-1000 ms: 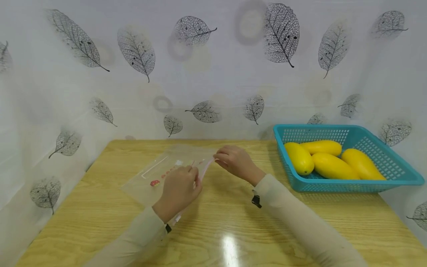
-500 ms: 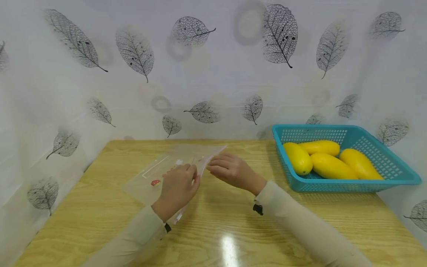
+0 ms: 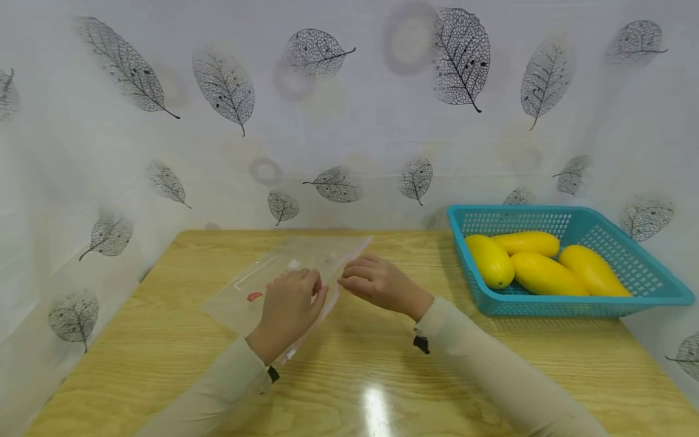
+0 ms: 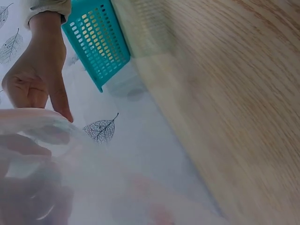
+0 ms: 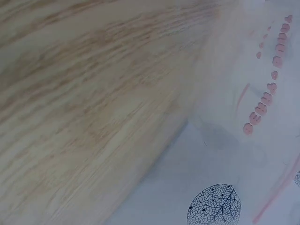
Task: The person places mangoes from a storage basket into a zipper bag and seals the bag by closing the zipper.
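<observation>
A clear zip bag (image 3: 224,301) with a pink zip edge and red print lies slanted over the left middle of the table in the head view. My left hand (image 3: 289,308) grips it near the middle of that edge. Curled fingers of my right hand (image 3: 384,286) pinch the same edge a little farther right. From the left wrist, the right hand (image 4: 40,70) shows behind the bag's pink-rimmed edge, thumb pointing down at it. Red lettering on the bag (image 5: 260,110) fills the right side of the right wrist view; neither hand appears there.
A turquoise plastic basket (image 3: 568,307) stands at the right of the wooden table (image 3: 382,364). Inside it lie several smooth yellow oblong fruits (image 3: 548,273), perhaps melons or squash. A white cloth with a leaf print (image 3: 349,109) hangs behind the table and along its sides.
My right hand has let go of the zip edge's far end and shifted down and left along it, closer to the left hand. The left hand stays almost in place.
</observation>
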Motion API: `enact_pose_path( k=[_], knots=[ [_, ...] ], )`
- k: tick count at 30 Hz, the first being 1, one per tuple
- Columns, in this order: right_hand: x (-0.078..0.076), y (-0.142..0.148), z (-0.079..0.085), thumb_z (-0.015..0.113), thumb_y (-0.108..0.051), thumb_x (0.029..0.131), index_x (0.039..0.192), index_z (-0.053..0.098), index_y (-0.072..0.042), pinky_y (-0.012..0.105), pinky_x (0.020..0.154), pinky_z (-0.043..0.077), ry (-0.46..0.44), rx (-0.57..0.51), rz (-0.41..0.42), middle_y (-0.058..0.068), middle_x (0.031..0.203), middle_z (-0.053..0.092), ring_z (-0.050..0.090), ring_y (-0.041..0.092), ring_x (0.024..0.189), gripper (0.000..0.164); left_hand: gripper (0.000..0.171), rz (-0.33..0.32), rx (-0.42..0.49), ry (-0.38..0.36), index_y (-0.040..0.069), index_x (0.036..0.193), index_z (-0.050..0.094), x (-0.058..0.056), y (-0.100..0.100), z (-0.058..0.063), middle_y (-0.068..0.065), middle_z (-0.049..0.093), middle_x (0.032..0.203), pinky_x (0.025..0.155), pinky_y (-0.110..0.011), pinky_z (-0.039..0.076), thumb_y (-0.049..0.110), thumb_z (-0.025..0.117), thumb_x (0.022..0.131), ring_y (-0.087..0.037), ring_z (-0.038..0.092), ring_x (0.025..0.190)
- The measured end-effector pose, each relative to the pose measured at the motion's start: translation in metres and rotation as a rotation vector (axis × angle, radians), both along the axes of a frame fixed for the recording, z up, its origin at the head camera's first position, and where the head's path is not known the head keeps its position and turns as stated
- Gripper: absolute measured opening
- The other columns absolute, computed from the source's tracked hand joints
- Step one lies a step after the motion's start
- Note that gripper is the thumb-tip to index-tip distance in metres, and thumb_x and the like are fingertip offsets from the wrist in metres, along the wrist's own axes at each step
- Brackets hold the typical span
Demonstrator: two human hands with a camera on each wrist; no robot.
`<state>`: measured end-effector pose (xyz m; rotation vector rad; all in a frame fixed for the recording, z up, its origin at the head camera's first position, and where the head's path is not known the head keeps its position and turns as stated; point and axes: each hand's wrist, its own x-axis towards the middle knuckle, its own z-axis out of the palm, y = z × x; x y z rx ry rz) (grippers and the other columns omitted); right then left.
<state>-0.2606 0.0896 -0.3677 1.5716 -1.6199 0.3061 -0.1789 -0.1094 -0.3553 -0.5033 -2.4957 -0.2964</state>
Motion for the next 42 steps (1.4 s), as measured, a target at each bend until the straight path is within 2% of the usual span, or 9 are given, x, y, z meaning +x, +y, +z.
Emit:
enact_pose_path(
  k=[5, 9, 13, 20, 29, 36, 39, 42],
  knots=[
    [0.001, 0.001, -0.002, 0.070, -0.010, 0.080, 0.089, 0.071, -0.007, 0.029, 0.087, 0.054, -0.013, 0.046, 0.003, 0.004, 0.092, 0.072, 0.068, 0.017, 0.090, 0.010, 0.022, -0.005, 0.004, 0.023, 0.013, 0.066, 0.053, -0.001, -0.001, 0.002, 0.006, 0.048, 0.058, 0.044, -0.019, 0.029, 0.019, 0.070, 0.079, -0.008, 0.038, 0.050],
    [-0.001, 0.002, -0.004, 0.071, -0.008, 0.077, 0.090, 0.071, -0.007, 0.029, 0.088, 0.054, 0.000, 0.077, 0.014, 0.004, 0.093, 0.073, 0.068, 0.016, 0.089, 0.013, 0.022, -0.008, 0.010, 0.071, 0.013, 0.066, 0.053, -0.002, -0.002, 0.006, 0.004, 0.050, 0.059, 0.043, -0.021, 0.031, 0.018, 0.070, 0.078, -0.010, 0.041, 0.050],
    [-0.001, 0.003, -0.007, 0.073, -0.007, 0.074, 0.088, 0.072, -0.007, 0.028, 0.087, 0.055, -0.002, 0.097, 0.023, 0.003, 0.090, 0.073, 0.068, 0.015, 0.087, 0.014, 0.022, 0.011, 0.006, 0.125, 0.012, 0.065, 0.052, -0.003, -0.004, 0.012, 0.001, 0.052, 0.059, 0.043, -0.024, 0.033, 0.016, 0.070, 0.076, -0.014, 0.045, 0.050],
    [0.002, 0.004, -0.007, 0.075, -0.008, 0.073, 0.089, 0.072, -0.009, 0.026, 0.087, 0.054, 0.001, 0.121, -0.020, 0.001, 0.088, 0.072, 0.068, 0.013, 0.085, 0.016, 0.020, 0.055, -0.009, 0.222, 0.010, 0.065, 0.054, -0.004, -0.010, 0.026, -0.002, 0.054, 0.061, 0.043, -0.025, 0.038, 0.015, 0.071, 0.075, -0.016, 0.048, 0.050],
    [0.004, 0.004, -0.003, 0.073, -0.007, 0.074, 0.091, 0.072, -0.010, 0.024, 0.088, 0.052, -0.018, 0.135, -0.033, 0.000, 0.090, 0.072, 0.067, 0.012, 0.087, 0.017, 0.015, 0.034, 0.000, 0.293, 0.009, 0.068, 0.055, -0.003, -0.011, 0.036, -0.004, 0.057, 0.065, 0.044, -0.029, 0.041, 0.011, 0.067, 0.077, -0.019, 0.052, 0.053],
    [-0.001, 0.005, -0.005, 0.074, -0.006, 0.074, 0.088, 0.072, -0.009, 0.025, 0.083, 0.054, -0.029, 0.112, 0.013, 0.000, 0.088, 0.072, 0.067, 0.012, 0.083, 0.015, 0.015, 0.055, 0.032, 0.434, 0.006, 0.068, 0.052, -0.004, -0.015, 0.038, -0.007, 0.055, 0.062, 0.042, -0.029, 0.038, 0.010, 0.064, 0.076, -0.022, 0.049, 0.050],
    [-0.002, 0.006, -0.004, 0.073, -0.005, 0.075, 0.087, 0.072, -0.008, 0.026, 0.083, 0.055, -0.031, 0.112, 0.021, 0.000, 0.088, 0.072, 0.068, 0.012, 0.083, 0.012, 0.015, 0.043, 0.047, 0.435, 0.006, 0.068, 0.052, -0.004, -0.015, 0.040, -0.007, 0.055, 0.063, 0.042, -0.029, 0.038, 0.008, 0.064, 0.075, -0.022, 0.049, 0.051],
    [0.000, 0.004, 0.000, 0.071, -0.004, 0.077, 0.088, 0.072, -0.007, 0.027, 0.084, 0.055, -0.020, 0.107, 0.009, 0.001, 0.089, 0.073, 0.068, 0.013, 0.086, 0.012, 0.015, -0.003, 0.040, 0.401, 0.006, 0.068, 0.052, -0.002, -0.012, 0.041, -0.006, 0.055, 0.064, 0.043, -0.029, 0.039, 0.007, 0.065, 0.075, -0.021, 0.049, 0.052]
  ],
)
